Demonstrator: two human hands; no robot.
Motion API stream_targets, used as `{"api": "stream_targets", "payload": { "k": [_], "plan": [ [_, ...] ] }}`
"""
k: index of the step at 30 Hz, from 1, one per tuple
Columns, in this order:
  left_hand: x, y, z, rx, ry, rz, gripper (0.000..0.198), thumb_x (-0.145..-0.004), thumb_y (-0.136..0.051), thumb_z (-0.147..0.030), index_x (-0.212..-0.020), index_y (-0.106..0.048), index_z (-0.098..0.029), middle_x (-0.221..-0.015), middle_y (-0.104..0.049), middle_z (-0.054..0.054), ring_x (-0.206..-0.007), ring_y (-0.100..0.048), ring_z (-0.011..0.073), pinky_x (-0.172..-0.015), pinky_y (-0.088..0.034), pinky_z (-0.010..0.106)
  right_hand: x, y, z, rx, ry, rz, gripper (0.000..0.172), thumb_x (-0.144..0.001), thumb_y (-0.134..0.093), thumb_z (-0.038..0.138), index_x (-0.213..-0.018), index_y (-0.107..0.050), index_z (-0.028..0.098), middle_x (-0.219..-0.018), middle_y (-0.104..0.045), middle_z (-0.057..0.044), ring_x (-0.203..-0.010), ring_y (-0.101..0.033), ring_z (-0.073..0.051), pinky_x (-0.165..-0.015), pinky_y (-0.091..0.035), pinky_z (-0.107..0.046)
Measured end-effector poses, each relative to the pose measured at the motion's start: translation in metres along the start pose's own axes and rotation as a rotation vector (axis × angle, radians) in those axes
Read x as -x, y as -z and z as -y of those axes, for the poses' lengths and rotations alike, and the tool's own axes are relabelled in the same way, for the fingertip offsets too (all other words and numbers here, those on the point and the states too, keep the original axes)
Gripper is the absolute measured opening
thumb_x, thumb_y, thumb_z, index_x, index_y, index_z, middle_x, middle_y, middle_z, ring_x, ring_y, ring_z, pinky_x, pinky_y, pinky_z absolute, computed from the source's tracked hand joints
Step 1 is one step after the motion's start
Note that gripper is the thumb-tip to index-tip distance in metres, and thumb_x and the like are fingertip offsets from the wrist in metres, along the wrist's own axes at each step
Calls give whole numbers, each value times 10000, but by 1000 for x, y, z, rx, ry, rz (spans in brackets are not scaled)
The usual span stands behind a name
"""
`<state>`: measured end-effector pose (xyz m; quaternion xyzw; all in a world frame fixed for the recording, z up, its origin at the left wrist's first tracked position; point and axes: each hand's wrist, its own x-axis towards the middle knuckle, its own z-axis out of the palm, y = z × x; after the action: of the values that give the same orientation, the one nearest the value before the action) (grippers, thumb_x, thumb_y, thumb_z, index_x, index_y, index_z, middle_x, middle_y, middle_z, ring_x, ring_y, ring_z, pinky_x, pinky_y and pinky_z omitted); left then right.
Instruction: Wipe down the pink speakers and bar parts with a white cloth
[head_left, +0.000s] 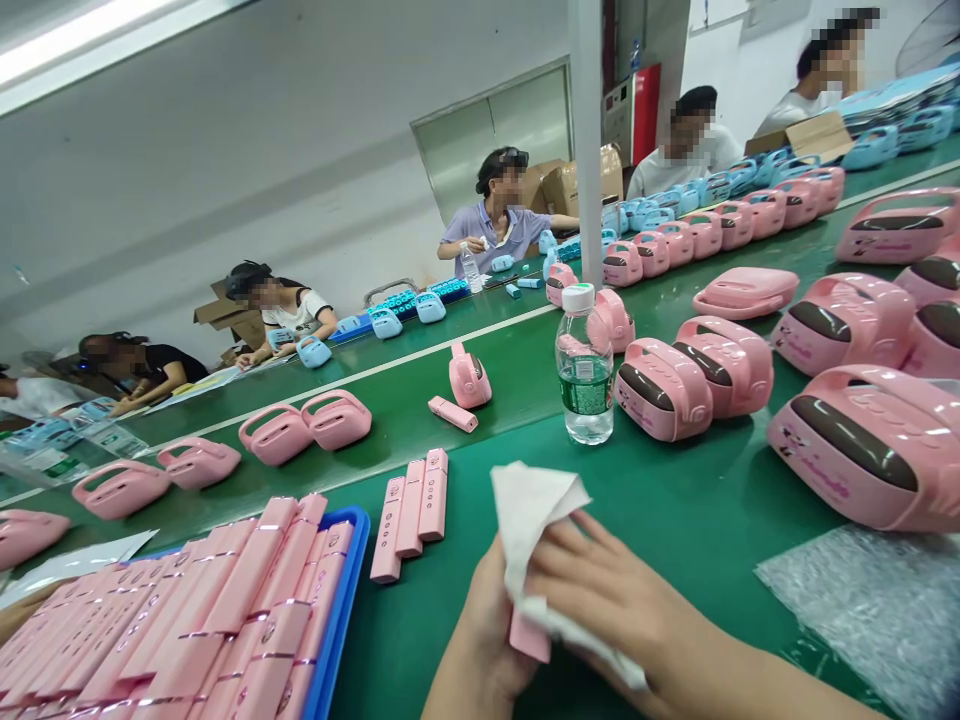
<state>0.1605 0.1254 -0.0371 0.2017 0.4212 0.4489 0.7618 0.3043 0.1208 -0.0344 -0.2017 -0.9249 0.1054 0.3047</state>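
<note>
My left hand (480, 620) is closed around a pink bar-shaped handset (529, 640), of which only the lower end shows. A white cloth (529, 505) is wrapped over the handset, its corner sticking up above the fingers. My right hand (622, 590) presses the cloth against the handset from the right, fingers bent over it. Three similar handsets (411, 510) with silver bands and small buttons lie side by side to the left of my hands. A blue tray (349, 600) at lower left is heaped with more pink handsets (247, 570).
A water bottle (585, 370) stands beyond my hands. Pink handled speakers (862, 440) crowd the right side, near bubble wrap (877, 610). One small speaker and a loose handset (453, 413) lie ahead. Across the green table (420, 370), several people sit among blue speakers (386, 323).
</note>
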Motion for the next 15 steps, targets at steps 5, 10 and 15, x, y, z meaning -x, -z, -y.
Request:
{"api": "stream_targets", "payload": {
  "k": [5,10,15],
  "plan": [
    [4,1,4,-343,-54,-14,266,-786,-476,-356,-922,-584,-154,-642,-505,3,-524,-486,105,-452,-388,205,17,-25,-29,-175,-448,-252,406,-942,-356,271,-1336,-436,213,-1402,-427,-99,-1308,-353,-239,-1059,-331,-433],
    [-6,17,-10,-1089,-581,-393,522,-819,-443,-192,-1338,-396,-206,-1191,-420,128,-1045,-475,249,-932,-366,417,14,-27,-31,-300,-678,-134,511,-928,-306,460,-1297,-502,164,-1383,-446,-106,-1317,-313,-270,-1066,-285,-448],
    [-28,36,-20,-1517,-815,-691,400,-862,-330,-84,-1099,-632,-195,-1289,-384,149,-1211,-368,298,-981,-332,462,17,-33,-32,-201,-633,-45,524,-916,-304,482,-1258,-548,169,-1380,-447,-102,-1308,-341,-256,-1064,-261,-424]
  ]
}}
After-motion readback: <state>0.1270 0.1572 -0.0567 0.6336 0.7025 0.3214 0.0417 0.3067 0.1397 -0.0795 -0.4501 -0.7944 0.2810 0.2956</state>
